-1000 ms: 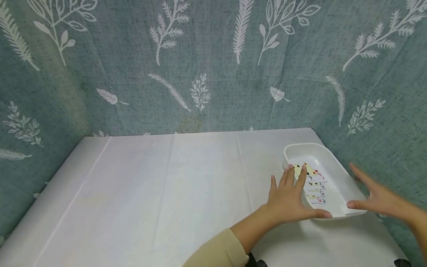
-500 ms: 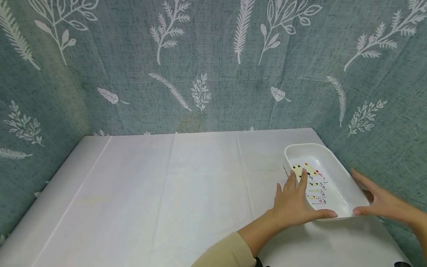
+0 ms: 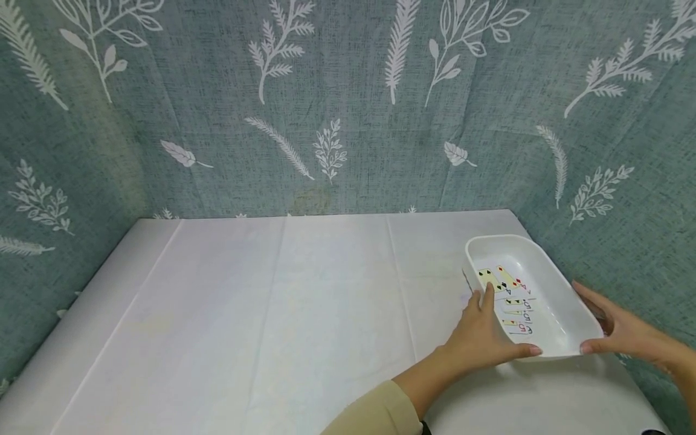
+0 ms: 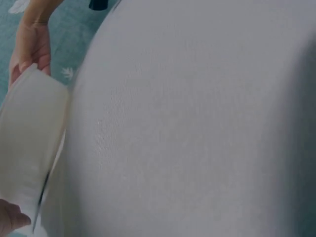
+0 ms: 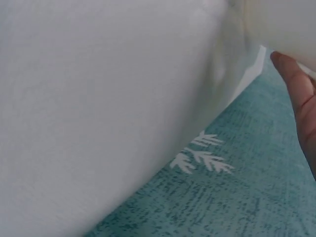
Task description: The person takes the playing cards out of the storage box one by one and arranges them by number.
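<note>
a white tray (image 3: 565, 302) sits at the table's (image 3: 283, 314) right edge, closer to the far right corner than the near one, its long side running along that edge. cards (image 3: 508, 299) lie fanned face up inside it, along its left half.

the left hand (image 3: 481, 335) holds the tray's left wall: its fingers lie straight along the outside of the wall and the thumb curls over the near left corner of the rim. the right hand (image 3: 625, 332) holds the right wall the same way, fingers along the outside and the thumb tip on the near right corner. in the left wrist view the tray (image 4: 29, 148) shows as a pale wall at the left, with the right hand (image 4: 32, 47) at its far end; the left hand's own thumb tip shows at the bottom corner. in the right wrist view a finger (image 5: 298, 94) rests against the tray's (image 5: 281, 24) rim, where the table's (image 5: 98, 113) edge meets the curtain (image 5: 237, 197).

the tray's right wall is just beside the table's right edge, and the leaf-print curtain (image 3: 348, 103) hangs close behind and to the right of it, so there is little room on that side. to the tray's left the white table runs wide and bare to the left edge, and there is also bare table between the tray and the near edge.
</note>
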The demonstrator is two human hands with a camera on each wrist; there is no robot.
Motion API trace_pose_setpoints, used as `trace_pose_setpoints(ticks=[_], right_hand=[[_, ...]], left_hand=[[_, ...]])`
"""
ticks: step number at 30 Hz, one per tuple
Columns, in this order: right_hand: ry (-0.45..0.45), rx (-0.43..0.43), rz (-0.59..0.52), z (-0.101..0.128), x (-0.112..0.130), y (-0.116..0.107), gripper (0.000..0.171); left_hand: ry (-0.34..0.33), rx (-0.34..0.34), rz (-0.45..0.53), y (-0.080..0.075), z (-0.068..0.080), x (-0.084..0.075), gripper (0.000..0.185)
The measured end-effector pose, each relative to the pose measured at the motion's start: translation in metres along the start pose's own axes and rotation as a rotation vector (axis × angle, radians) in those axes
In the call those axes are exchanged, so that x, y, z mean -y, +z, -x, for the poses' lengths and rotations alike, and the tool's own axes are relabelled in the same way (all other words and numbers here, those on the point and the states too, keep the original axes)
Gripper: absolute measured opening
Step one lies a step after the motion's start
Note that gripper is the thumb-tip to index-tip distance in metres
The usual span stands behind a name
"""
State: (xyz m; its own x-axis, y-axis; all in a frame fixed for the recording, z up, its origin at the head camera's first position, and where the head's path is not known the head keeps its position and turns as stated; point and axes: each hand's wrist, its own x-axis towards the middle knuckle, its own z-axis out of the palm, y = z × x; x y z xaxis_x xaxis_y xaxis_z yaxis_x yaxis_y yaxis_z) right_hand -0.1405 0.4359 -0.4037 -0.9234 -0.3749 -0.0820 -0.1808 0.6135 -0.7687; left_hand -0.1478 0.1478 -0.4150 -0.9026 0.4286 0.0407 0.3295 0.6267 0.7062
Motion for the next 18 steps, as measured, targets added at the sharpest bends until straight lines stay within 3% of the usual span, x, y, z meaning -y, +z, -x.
trace_pose_setpoints(ticks=[6, 10, 18], right_hand=[[-0.08, 0.056, -0.172, 0.001, -0.005, -0.001, 0.1], [-0.043, 0.08, -0.249, 0.001, -0.003, 0.001, 0.096], [-0.016, 0.108, -0.322, -0.002, 0.002, 0.005, 0.09]], left_hand=[[0.025, 0.017, 0.074, 0.004, 0.001, 0.005, 0.119], [0.02, 0.007, 0.155, 0.004, 0.0, 0.01, 0.118], [0.04, -0.016, 0.198, -0.002, 0.0, 0.019, 0.11]])
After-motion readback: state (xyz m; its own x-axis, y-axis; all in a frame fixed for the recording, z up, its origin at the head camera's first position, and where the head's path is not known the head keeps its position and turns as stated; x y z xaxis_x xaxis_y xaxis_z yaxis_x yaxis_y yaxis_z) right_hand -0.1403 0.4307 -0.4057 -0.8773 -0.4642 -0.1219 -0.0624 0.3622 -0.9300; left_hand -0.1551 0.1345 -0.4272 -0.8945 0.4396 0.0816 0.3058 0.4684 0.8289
